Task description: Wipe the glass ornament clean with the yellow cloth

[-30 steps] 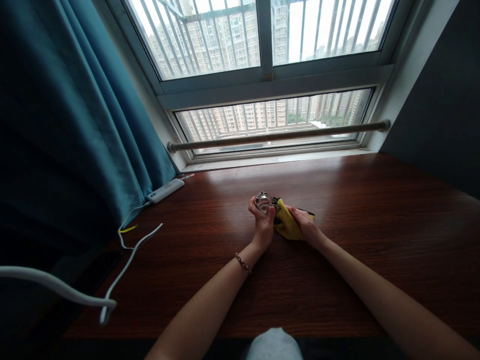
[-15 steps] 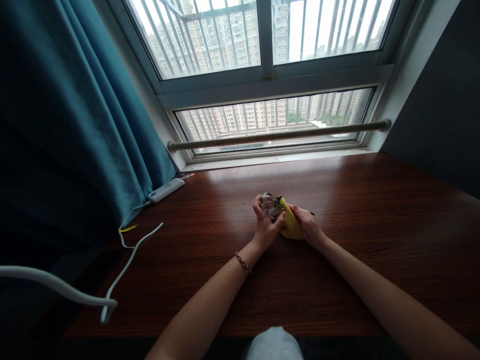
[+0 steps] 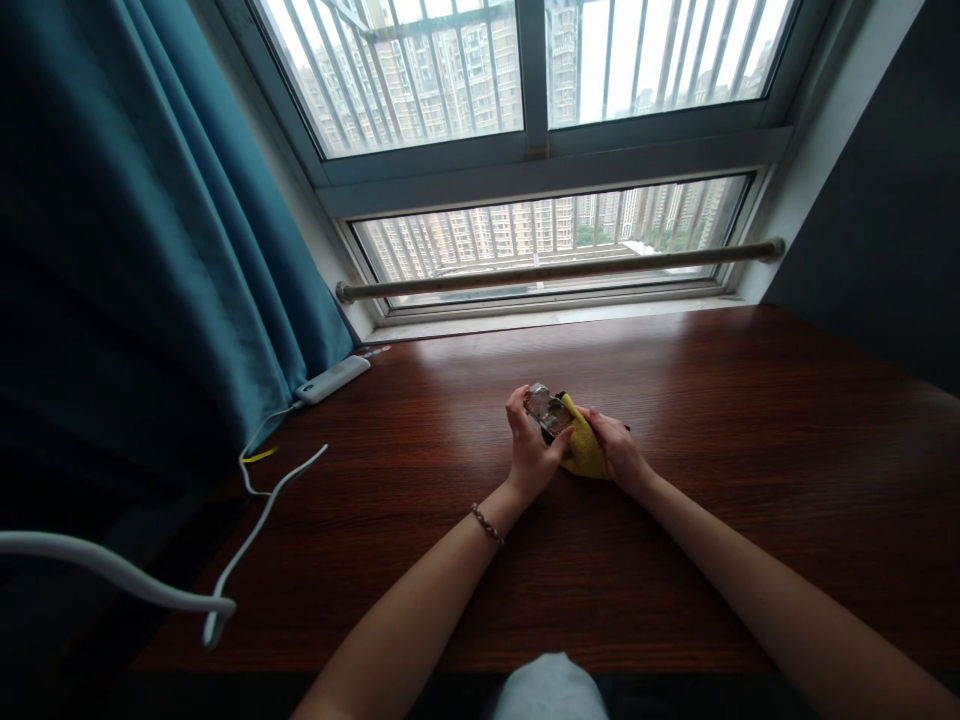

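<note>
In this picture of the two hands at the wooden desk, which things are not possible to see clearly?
Head view, the only one:
- Clear glass object: too small, half covered by the left hand; its kind is unclear.
- Yellow cloth: mostly under the right hand.
- Dark item behind the cloth: hidden.
- White cable: cut off by the left edge.
- White box by the curtain: markings too small.

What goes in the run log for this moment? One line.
left hand: holds clear glass object | right hand: presses yellow cloth on it | wooden desk beneath
</note>
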Demonstrator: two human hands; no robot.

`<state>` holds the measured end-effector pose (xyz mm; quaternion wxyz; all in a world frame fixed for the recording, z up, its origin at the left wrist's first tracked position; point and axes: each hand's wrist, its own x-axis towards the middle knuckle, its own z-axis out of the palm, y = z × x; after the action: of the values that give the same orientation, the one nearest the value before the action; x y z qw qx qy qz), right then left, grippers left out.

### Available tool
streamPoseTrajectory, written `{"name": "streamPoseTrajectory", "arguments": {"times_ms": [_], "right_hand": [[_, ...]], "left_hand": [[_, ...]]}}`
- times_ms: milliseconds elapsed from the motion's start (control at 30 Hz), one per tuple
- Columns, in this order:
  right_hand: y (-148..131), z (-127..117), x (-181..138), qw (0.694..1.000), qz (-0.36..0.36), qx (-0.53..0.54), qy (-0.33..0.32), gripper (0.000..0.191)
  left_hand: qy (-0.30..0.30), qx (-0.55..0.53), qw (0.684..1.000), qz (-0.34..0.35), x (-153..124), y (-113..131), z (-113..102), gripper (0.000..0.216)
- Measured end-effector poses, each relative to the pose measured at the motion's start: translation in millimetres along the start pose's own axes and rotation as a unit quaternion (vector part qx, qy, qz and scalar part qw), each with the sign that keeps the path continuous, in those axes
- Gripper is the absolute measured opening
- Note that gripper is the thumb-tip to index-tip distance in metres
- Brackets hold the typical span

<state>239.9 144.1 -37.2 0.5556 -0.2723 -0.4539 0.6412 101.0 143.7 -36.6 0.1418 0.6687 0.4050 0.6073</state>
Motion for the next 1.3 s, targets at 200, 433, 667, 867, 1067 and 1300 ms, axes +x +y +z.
{"name": "streamPoseTrajectory", "arguments": {"times_ms": [200, 433, 667, 867, 1067, 1300], "right_hand": [[1, 0, -1, 1.0, 0.003, -0.015, -0.004, 0.042], [4, -4, 1, 1.0, -0.006, -0.005, -0.023, 0.041], [9, -8, 4, 0.999, -0.017, -0.037, -0.009, 0.039], [2, -5, 2, 0.99, -0.047, -0.135, -0.015, 0.045], [2, -6, 3, 0.955, -0.132, -0.266, -0.007, 0.048], [8, -8, 4, 0.924, -0.182, -0.334, -0.041, 0.045]], "left_hand": [[0.001, 0.032, 0.999, 0.025, 5, 1, -4, 0.076], [-0.026, 0.042, 0.998, 0.036, 5, -1, -5, 0.078], [-0.008, -0.025, 0.999, -0.042, 4, -10, -4, 0.082], [0.038, -0.129, 0.98, -0.146, 8, -17, -3, 0.074], [0.034, -0.185, 0.953, -0.239, 8, -8, -5, 0.069], [0.044, -0.264, 0.942, -0.203, 8, 0, -6, 0.047]]}}
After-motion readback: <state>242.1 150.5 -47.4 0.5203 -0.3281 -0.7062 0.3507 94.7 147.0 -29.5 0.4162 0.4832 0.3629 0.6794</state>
